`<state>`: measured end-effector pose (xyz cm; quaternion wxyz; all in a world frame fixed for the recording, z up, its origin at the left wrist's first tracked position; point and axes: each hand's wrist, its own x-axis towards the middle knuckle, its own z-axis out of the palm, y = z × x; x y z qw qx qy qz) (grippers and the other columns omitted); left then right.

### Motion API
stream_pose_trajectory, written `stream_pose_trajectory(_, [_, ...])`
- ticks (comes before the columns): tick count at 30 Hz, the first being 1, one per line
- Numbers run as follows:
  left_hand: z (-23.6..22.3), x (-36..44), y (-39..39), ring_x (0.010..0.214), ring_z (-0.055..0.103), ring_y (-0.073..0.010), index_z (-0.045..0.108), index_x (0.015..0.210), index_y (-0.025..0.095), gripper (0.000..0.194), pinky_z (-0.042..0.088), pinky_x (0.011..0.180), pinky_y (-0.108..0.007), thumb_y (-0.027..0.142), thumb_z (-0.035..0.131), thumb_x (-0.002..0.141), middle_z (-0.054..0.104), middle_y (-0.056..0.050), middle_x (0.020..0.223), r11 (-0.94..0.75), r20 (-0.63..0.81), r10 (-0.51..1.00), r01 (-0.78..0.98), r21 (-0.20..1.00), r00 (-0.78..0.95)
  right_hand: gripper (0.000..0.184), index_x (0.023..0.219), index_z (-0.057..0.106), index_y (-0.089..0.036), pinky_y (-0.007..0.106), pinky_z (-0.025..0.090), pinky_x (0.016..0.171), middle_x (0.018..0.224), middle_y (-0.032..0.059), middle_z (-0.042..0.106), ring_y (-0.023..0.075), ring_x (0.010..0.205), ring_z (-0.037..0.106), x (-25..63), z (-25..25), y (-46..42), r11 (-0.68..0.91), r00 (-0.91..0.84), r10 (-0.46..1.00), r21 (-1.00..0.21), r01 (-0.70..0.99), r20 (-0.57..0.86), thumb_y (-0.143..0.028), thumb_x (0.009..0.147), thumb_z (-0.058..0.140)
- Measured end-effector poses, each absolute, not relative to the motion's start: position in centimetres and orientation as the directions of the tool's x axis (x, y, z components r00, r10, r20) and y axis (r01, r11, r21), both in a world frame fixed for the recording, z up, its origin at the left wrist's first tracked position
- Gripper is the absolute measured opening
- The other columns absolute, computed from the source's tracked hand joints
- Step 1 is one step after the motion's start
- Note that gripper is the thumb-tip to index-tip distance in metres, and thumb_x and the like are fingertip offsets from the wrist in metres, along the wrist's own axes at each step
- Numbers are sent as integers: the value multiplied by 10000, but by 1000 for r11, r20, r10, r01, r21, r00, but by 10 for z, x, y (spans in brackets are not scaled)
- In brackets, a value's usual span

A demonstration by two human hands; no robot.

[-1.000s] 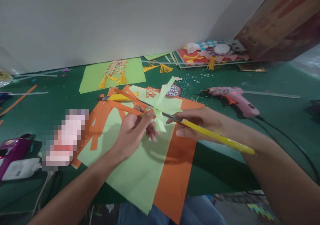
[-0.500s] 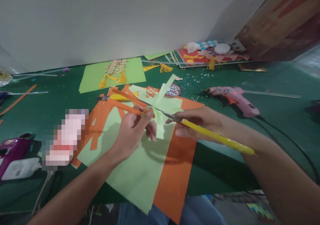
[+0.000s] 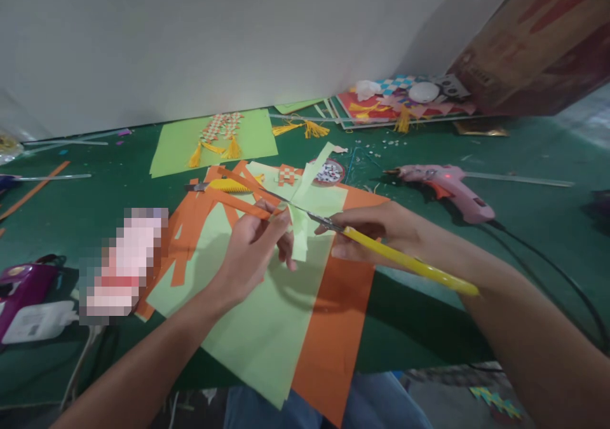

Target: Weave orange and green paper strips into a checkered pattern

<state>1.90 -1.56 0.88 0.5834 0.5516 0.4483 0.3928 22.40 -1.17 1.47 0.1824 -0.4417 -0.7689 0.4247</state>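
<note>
Pinching orange and pale green paper strips (image 3: 300, 235) between left thumb and fingers; your left hand (image 3: 257, 245) holds them above the pale green sheet (image 3: 257, 327). Your right hand (image 3: 376, 232) is closed around the yellow-handled scissors (image 3: 410, 262), blades at the strips. 1 orange sheet (image 3: 333, 333) sits partly under the green. Yellow cutter (image 3: 231, 186) beyond your left hand, pink glue gun (image 3: 443, 184) off right.

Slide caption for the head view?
Left grip pinches orange and green paper strips, right grip holds yellow-handled scissors across them.
</note>
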Motion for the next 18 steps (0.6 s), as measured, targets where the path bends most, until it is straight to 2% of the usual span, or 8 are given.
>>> stream_pose_trajectory(7, [8,18,-14,403,533,-91,492,575,167,320,418,442,-210,313,509,859,586,2,483,91,-99,951,41,995,293,336,840,630,-179,237,294,511,646,-16,455,106,580,369,222,14,-11,246,-538,838,-822,513,-85,-505,797,562])
stream_pose_trajectory(14, [2,17,-14,433,541,-81,538,570,153,351,439,486,-216,287,478,888,601,0,530,70,-70,948,10,997,312,384,852,640,-165,242,283,497,620,-20,438,103,557,357,220,13,-12,218,-500,862,-831,511,-82,-535,770,576])
stream_pose_trajectory(18, [2,16,-13,421,546,-84,547,617,157,300,430,462,-215,296,507,880,611,12,530,87,-72,951,-34,996,300,389,819,640,-169,242,271,478,579,-30,423,94,522,335,218,13,-12,225,-461,886,-821,525,-52,-548,749,592])
